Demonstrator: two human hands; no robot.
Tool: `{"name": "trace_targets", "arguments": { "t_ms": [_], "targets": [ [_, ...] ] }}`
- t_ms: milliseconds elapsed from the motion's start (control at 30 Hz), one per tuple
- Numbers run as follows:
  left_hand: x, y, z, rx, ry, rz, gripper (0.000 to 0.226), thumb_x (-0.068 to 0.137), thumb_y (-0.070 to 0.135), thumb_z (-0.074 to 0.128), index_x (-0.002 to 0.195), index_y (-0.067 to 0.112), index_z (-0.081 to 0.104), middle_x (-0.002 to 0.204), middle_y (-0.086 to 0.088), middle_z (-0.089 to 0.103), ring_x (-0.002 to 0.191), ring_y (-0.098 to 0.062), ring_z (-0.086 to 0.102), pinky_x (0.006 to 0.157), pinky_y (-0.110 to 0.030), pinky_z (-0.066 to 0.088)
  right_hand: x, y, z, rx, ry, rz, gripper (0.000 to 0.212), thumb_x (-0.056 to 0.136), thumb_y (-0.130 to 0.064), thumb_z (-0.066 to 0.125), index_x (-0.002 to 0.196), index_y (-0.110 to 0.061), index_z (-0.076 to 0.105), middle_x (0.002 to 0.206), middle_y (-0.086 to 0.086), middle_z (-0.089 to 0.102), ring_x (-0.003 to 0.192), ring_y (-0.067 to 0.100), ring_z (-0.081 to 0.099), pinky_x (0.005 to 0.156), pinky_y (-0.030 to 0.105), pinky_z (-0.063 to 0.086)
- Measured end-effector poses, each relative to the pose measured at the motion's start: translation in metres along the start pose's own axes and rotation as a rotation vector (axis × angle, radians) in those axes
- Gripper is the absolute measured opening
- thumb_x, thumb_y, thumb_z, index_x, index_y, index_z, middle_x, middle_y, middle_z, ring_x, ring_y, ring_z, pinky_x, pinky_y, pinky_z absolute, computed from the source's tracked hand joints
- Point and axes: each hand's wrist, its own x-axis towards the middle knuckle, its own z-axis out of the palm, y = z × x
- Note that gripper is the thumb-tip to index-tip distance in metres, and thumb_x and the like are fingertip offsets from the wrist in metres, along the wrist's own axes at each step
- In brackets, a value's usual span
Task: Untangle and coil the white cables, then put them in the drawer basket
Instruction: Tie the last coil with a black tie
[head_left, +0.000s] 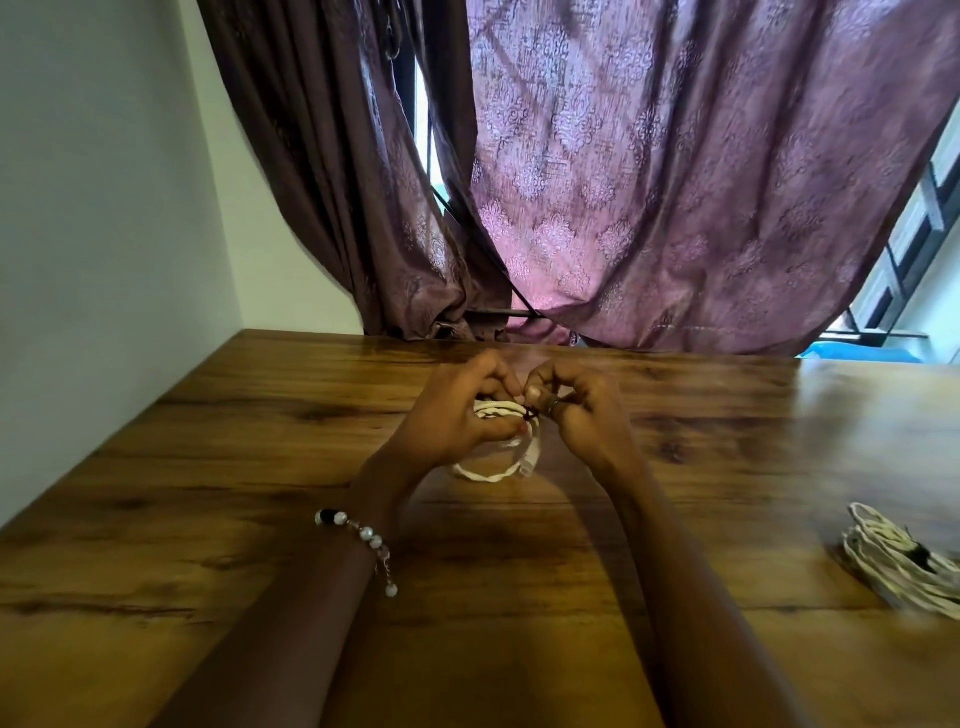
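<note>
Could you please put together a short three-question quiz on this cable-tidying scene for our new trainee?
1. True or false: both hands are working on the same white cable coil.
2. Where does the second cable bundle lie? A) on the wooden table at the person's far right; B) hanging from the curtain; C) in the person's lap.
3. Fill in: the beaded bracelet sits on the ____ wrist.

Key
1. True: the left hand and the right hand both grip the coil near its dark tie.
2. A.
3. Left.
</note>
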Motion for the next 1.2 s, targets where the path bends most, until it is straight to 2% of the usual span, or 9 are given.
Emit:
{"name": "trace_targets", "arguments": {
  "t_ms": [100, 267, 400, 533, 733, 867, 1000, 1133, 1200],
  "targets": [
    [0.0, 0.003, -0.001, 0.016, -0.012, 0.019, 0.027, 0.065, 0.006, 0.082, 0.082, 0.019, 0.065, 0.076, -0.002, 0.071, 0.067, -0.007, 0.064, 0.062, -0.013, 0.044, -0.002, -0.005, 0.003, 0.151, -0.001, 0.132, 0.018, 0.07, 0.005, 0.052, 0.069, -0.01, 0.062, 0.064, -0.005, 0.058, 0.059, 0.003, 0.051, 0.056, 0.021, 0.041],
    [0.0, 0.004, -0.004, 0.008, -0.036, 0.029, 0.025, 0.065, 0.01, 0.084, 0.083, 0.019, 0.07, 0.082, 0.001, 0.072, 0.073, -0.006, 0.066, 0.066, -0.015, 0.047, -0.001, -0.001, 0.006, 0.21, -0.023, 0.212, 0.02, 0.066, 0.004, 0.042, 0.073, 0.0, 0.061, 0.065, 0.011, 0.055, 0.061, 0.019, 0.047, 0.057, 0.031, 0.037],
    [-0.001, 0.005, 0.001, -0.064, -0.088, 0.01, 0.023, 0.064, 0.013, 0.083, 0.084, 0.014, 0.072, 0.084, 0.001, 0.072, 0.078, -0.01, 0.069, 0.073, -0.024, 0.054, -0.001, -0.002, 0.004, 0.193, 0.004, 0.249, 0.024, 0.059, 0.0, 0.04, 0.07, -0.005, 0.061, 0.064, 0.01, 0.055, 0.061, 0.022, 0.049, 0.058, 0.035, 0.039],
    [-0.001, 0.004, 0.0, -0.21, -0.095, -0.042, 0.021, 0.067, 0.005, 0.082, 0.083, 0.012, 0.07, 0.086, 0.003, 0.071, 0.083, -0.009, 0.068, 0.078, -0.022, 0.053, -0.002, -0.009, 0.008, 0.314, 0.063, 0.334, 0.033, 0.068, 0.018, 0.036, 0.063, -0.006, 0.058, 0.053, -0.002, 0.056, 0.051, 0.008, 0.051, 0.05, 0.021, 0.042],
    [-0.006, 0.024, 0.018, -0.442, -0.192, -0.08, 0.027, 0.066, -0.009, 0.077, 0.08, 0.012, 0.066, 0.078, 0.007, 0.07, 0.075, -0.006, 0.065, 0.071, -0.019, 0.052, 0.006, 0.009, -0.01, 0.458, 0.325, 0.576, 0.033, 0.083, 0.015, 0.038, 0.064, -0.008, 0.053, 0.06, 0.006, 0.052, 0.048, 0.012, 0.054, 0.047, 0.02, 0.048],
    [0.0, 0.015, 0.02, -0.493, -0.041, -0.179, 0.027, 0.068, -0.012, 0.074, 0.079, 0.009, 0.062, 0.075, 0.007, 0.069, 0.072, -0.004, 0.064, 0.068, -0.017, 0.05, 0.0, 0.017, -0.022, 0.515, 0.194, 0.497, 0.025, 0.092, 0.005, 0.047, 0.072, -0.006, 0.057, 0.063, 0.006, 0.056, 0.054, 0.012, 0.054, 0.057, 0.026, 0.048],
    [-0.004, 0.003, 0.013, -0.506, 0.049, -0.228, 0.03, 0.07, -0.004, 0.075, 0.088, 0.014, 0.059, 0.074, -0.016, 0.056, 0.072, -0.021, 0.055, 0.067, -0.03, 0.048, 0.0, 0.012, -0.016, 0.56, 0.08, 0.54, 0.017, 0.096, -0.013, 0.052, 0.085, -0.006, 0.062, 0.069, 0.005, 0.066, 0.06, 0.013, 0.061, 0.058, 0.028, 0.051],
    [0.0, 0.002, 0.012, -0.531, 0.159, -0.279, 0.041, 0.071, -0.005, 0.073, 0.1, 0.017, 0.054, 0.074, -0.002, 0.069, 0.07, -0.015, 0.065, 0.065, -0.027, 0.054, -0.002, 0.006, -0.017, 0.551, -0.043, 0.484, 0.026, 0.091, -0.029, 0.055, 0.097, -0.006, 0.065, 0.077, 0.003, 0.071, 0.067, 0.012, 0.065, 0.061, 0.025, 0.052],
    [-0.001, 0.001, 0.013, -0.534, 0.199, -0.302, 0.046, 0.067, 0.004, 0.076, 0.102, 0.021, 0.053, 0.082, -0.006, 0.071, 0.073, -0.014, 0.069, 0.066, -0.027, 0.057, -0.004, 0.003, -0.019, 0.585, -0.135, 0.439, 0.035, 0.082, -0.026, 0.063, 0.11, -0.006, 0.061, 0.084, 0.002, 0.071, 0.07, 0.01, 0.065, 0.063, 0.024, 0.051]
  ]
}}
